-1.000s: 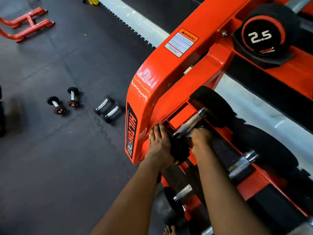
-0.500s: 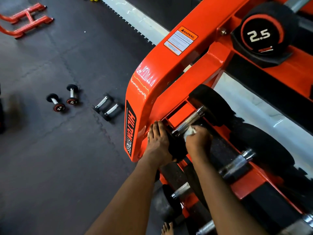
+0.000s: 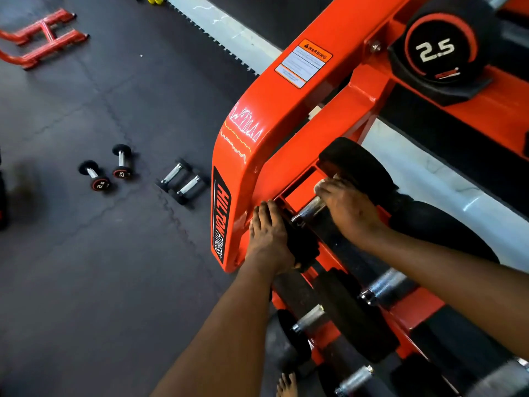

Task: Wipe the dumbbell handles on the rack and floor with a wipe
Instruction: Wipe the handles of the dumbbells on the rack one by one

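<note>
A gym: orange dumbbell rack (image 3: pixel 286 116), rubber-tiled floor (image 3: pixel 86 267).

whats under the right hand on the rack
A white wipe peeks out by the right hand, over the dumbbell's chrome handle, whose near stretch is bare. The hand covers the rest of the wipe and the handle's far end.

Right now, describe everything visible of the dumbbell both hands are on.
The dumbbell has a knurled, chrome-looking handle between two round black heads that look like rubber. It lies in the end slot of the orange rack, handle running diagonally away from the camera. The left hand rests with straight fingers on the near head; the right hand curls over the far half of the handle, a white wipe showing at its fingertips. Any weight marking is hidden.
</note>
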A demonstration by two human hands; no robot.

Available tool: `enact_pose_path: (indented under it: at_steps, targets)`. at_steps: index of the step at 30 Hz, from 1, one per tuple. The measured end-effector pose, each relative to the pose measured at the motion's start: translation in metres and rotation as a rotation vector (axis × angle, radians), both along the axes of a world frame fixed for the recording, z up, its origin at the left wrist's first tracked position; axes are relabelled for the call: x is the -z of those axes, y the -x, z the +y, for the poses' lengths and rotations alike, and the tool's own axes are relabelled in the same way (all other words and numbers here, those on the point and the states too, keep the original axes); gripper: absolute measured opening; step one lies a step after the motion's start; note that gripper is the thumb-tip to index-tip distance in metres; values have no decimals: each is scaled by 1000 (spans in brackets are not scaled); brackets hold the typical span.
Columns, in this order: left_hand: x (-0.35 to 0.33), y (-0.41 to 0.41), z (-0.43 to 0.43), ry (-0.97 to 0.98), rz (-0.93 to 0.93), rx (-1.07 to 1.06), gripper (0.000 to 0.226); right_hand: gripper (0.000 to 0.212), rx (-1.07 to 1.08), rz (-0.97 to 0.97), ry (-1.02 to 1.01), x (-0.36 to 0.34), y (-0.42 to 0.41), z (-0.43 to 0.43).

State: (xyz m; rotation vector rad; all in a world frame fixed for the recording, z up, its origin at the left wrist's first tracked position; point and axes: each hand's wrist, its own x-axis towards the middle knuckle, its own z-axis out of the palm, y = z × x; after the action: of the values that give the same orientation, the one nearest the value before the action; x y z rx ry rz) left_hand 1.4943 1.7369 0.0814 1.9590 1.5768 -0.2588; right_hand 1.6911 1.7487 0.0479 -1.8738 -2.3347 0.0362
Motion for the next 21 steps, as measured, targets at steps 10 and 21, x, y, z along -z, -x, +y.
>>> enact_pose_path:
  at_steps: [10,21]
  targets:
    - [2,1,3,3,-10,-8,154,36,62,32,7,9,20,6]
    - [7,5,3,-44,-71,13,152,35,434,687,-43,-6,75,-56]
